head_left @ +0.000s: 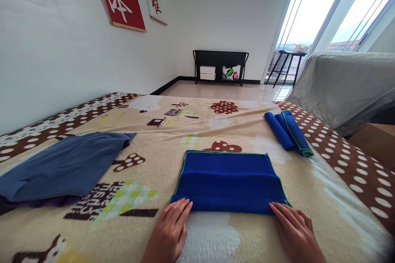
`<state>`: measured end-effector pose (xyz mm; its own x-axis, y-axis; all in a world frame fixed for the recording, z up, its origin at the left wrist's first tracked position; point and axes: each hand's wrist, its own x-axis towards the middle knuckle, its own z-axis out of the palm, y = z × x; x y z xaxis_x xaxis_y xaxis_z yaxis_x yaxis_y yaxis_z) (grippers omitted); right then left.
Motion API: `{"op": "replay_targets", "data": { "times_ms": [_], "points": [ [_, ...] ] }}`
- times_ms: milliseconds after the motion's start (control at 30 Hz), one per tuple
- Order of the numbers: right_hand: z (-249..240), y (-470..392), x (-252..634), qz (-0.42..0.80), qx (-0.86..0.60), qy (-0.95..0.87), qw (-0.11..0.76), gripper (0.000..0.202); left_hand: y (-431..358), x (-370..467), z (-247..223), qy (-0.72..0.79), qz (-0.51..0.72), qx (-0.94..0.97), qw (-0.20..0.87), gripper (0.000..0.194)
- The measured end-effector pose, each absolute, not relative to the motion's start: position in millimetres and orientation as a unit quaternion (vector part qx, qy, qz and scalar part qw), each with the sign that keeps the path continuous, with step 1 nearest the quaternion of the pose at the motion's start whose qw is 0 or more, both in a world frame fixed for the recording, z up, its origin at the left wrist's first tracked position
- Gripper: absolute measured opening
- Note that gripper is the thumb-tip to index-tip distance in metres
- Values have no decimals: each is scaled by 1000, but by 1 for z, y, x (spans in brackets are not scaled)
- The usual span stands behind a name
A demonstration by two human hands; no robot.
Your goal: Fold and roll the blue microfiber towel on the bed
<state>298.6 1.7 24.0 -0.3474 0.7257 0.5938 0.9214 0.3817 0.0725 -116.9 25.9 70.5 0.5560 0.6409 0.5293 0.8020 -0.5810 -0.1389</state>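
Beneath the fingertips of the left hand (168,232) and right hand (298,230), at the near corners: a blue green-edged cloth (228,181), spread on the printed fleece blanket (212,238), underside hidden. Fingers extended, close together; impossible to tell whether pinching, thumb tips being obscured. Beyond the right fingers, two rolled blue cloths (288,133), spiral end plain on only one. Left of the left fingers, a grey-blue cloth (61,164), cut off by the frame.
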Motion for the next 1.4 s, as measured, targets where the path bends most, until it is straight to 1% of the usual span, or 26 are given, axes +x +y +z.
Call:
{"op": "replay_targets", "data": {
  "times_ms": [100, 167, 333, 400, 567, 733, 800, 900, 967, 1000, 1067, 1100, 1167, 1233, 1267, 1333, 1400],
  "points": [
    [23, 13, 290, -193, -532, -787, 246, 27, 32, -108, 63, -451, -222, -845, 181, 45],
    [25, 18, 287, -180, -539, -787, 240, 27, 38, -103, 64, -474, -212, -838, 168, 43],
    [36, 28, 278, -147, -557, -773, 266, 27, 51, -90, 79, -536, -125, -831, 85, 37],
    [42, 32, 271, -141, -579, -758, 267, 26, 56, -83, 85, -552, -93, -825, 77, 36],
    [54, 28, 263, -117, -628, -736, 224, 17, 54, -77, 99, -565, -57, -820, 71, 37],
    [49, 5, 281, -13, -583, -795, 168, 15, 23, -95, 109, -565, -63, -823, -16, 31],
    [46, -1, 284, -20, -581, -798, 162, 15, 14, -102, 107, -565, -70, -822, -26, 30],
    [46, -2, 269, -97, -590, -776, 200, 16, 11, -93, 95, -585, -103, -803, 39, 33],
    [49, 1, 244, -135, -564, -777, 243, 26, 14, -73, 84, -580, -156, -792, 108, 36],
    [51, 2, 229, -141, -535, -791, 260, 35, 15, -59, 78, -552, -187, -802, 132, 37],
    [54, 6, 200, -137, -459, -834, 274, 49, 17, -32, 71, -461, -238, -842, 147, 37],
    [55, 7, 190, -137, -425, -853, 268, 52, 17, -22, 68, -416, -250, -863, 143, 37],
    [52, 9, 184, -152, -398, -870, 247, 49, 18, -17, 65, -367, -243, -887, 141, 39],
    [45, 6, 200, -183, -426, -856, 230, 47, 19, -35, 62, -378, -216, -886, 157, 45],
    [41, 4, 215, -198, -450, -841, 226, 50, 19, -52, 61, -394, -204, -880, 168, 47],
    [32, -3, 249, -219, -504, -804, 229, 57, 19, -92, 59, -437, -193, -857, 192, 47],
    [26, -10, 276, -230, -545, -772, 232, 58, 17, -126, 59, -482, -193, -829, 208, 45]
  ]
}}
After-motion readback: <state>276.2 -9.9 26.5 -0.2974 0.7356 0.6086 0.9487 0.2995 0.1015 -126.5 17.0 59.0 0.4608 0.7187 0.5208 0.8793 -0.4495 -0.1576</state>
